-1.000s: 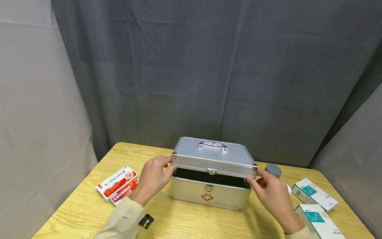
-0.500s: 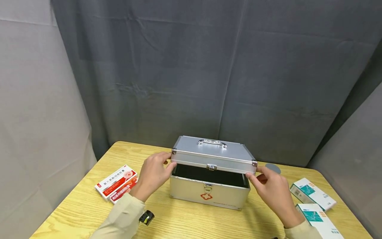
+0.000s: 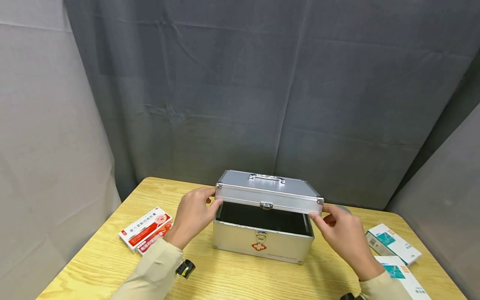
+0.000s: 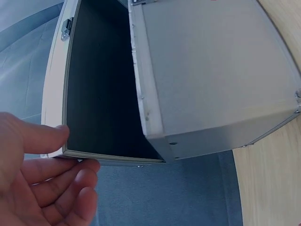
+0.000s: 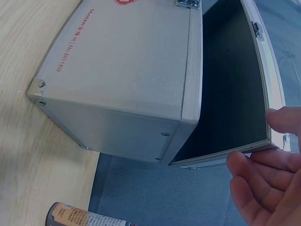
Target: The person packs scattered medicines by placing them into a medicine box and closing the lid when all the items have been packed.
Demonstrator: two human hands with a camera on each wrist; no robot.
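A silver first-aid box (image 3: 238, 238) with a red cross emblem on its front sits on the table, its lid (image 3: 277, 188) tilted partly up. The dark interior (image 3: 262, 218) shows through the gap. At the lid's left front corner my left hand (image 3: 195, 216) pinches the edge, thumb at the front rim and fingers along the side, as the left wrist view confirms. My right hand (image 3: 345, 235) grips the opposite front corner likewise; in the right wrist view its thumb lies on the rim (image 5: 275, 89). A chrome handle (image 3: 267, 178) tops the lid.
Two red-and-white medicine boxes (image 3: 144, 228) lie at the left. On the right are two white-and-teal medicine boxes (image 3: 399, 245), one partly behind my right forearm. A cylindrical container (image 5: 84, 216) with an orange label stands near the first-aid box's right side. Grey curtains (image 3: 225, 104) surround the table (image 3: 232, 279).
Both hands have raised the lid's front edge a little, widening the gap above the first-aid box. The box itself and the medicine boxes have stayed in place.
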